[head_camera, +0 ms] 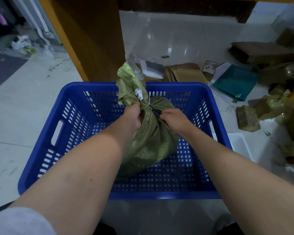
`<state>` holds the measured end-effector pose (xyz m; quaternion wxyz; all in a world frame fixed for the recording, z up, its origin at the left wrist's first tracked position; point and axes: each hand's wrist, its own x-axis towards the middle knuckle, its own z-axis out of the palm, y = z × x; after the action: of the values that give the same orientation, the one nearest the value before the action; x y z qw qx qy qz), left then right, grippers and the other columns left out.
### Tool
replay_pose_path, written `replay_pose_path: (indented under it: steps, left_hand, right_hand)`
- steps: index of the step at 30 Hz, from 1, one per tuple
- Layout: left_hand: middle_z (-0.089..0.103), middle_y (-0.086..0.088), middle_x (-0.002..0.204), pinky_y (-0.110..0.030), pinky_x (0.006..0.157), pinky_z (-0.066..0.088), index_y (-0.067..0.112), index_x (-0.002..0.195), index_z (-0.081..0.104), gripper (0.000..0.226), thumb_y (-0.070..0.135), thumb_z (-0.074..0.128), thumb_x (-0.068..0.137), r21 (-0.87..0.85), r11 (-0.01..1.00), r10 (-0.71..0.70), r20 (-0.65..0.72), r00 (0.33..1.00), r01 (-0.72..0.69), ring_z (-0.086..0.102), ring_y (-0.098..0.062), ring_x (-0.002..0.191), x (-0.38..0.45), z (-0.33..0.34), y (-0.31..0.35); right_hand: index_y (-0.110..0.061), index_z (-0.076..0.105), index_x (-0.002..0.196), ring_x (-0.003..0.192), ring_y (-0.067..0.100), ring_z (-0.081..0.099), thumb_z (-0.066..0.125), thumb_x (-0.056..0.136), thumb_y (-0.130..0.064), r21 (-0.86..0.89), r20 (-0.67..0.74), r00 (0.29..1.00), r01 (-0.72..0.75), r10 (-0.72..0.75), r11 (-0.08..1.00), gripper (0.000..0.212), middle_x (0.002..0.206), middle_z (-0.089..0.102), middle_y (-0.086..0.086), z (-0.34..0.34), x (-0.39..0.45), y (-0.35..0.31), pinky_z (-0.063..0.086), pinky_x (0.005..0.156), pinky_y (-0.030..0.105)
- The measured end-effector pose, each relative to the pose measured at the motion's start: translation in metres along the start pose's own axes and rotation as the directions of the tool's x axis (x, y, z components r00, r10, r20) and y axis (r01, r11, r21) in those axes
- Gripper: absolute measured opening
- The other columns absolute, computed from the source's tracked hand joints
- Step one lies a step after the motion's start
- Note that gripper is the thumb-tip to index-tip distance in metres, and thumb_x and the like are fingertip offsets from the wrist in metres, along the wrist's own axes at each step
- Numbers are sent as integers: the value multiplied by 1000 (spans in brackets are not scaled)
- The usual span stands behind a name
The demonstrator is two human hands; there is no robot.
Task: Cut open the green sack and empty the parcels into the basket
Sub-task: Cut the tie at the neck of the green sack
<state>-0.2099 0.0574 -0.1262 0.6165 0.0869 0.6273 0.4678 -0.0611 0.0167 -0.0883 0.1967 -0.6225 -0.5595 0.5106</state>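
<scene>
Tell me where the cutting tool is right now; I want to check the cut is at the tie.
In the head view, the cutting tool is in the right hand, its tip at the tied neck of the green sack, just right of the left hand, above the blue basket.

A parcel sorting room: flattened cardboard boxes (185,72), wrapped parcels (248,118) and packaging litter the tiled floor (24,116).
</scene>
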Motion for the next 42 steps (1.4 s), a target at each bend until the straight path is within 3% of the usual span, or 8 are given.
replay_pose_path:
  steps: [9,17,20,23,30,34,39,42]
  left_hand:
    - [67,-16,111,-38,62,57,2,127,56,32,20,48,101,3,1000,1,10,1000,-1,68,-29,83,2,-3,-1]
    - [58,-15,89,-29,59,59,-1,94,56,14,-4,43,94,55,998,-46,283,958,32,60,-23,74,-14,-7,5]
    - [62,-20,114,-39,67,61,0,128,46,53,-11,62,79,175,984,-20,295,955,-34,65,-32,97,-13,-4,0]
    - [57,-11,118,-48,91,52,15,127,30,76,2,79,70,340,924,99,229,968,-175,59,-31,110,-15,5,-8]
    - [48,-3,108,-37,90,44,13,132,22,64,10,68,88,489,780,319,228,920,-391,51,-22,104,-17,23,-21]
    - [55,-3,117,-41,97,49,16,137,29,70,5,73,84,425,819,270,306,913,-385,56,-21,110,-16,21,-18]
    - [63,-8,114,-37,76,54,17,132,39,52,11,67,88,301,910,196,291,936,-284,63,-22,97,-13,12,-14]
    - [58,-7,116,-36,78,51,17,135,36,48,20,62,94,310,917,167,271,948,-250,60,-22,100,-8,13,-14]
  right_hand:
    - [-12,60,73,50,15,36,51,92,-12,-25,-26,1000,0,-1,1000,21,47,42,-5,3,0,5,27,53,30]
    - [-10,55,85,32,11,25,41,98,-16,176,51,987,-158,151,972,20,51,35,3,-8,-7,-6,18,36,18]
    - [-11,55,89,34,12,25,40,98,-20,195,67,979,-201,191,960,20,51,35,1,-18,-10,0,18,38,20]
    - [-10,56,91,31,10,24,37,100,-22,256,86,972,-232,217,939,24,47,35,-1,-28,-12,8,18,34,17]
    - [-12,57,88,30,9,23,39,100,-30,287,141,962,-267,235,920,28,43,30,-5,-34,-14,14,17,33,17]
    - [-13,57,90,29,9,23,39,101,-32,259,158,959,-270,235,927,28,40,30,-6,-32,-13,14,17,34,16]
    - [-12,58,96,30,8,26,39,102,-34,331,170,964,-250,203,910,30,48,32,-4,-26,-6,10,21,32,15]
    - [-11,59,97,33,10,26,39,103,-39,314,172,970,-219,172,924,35,53,33,-1,-25,-4,11,21,34,16]
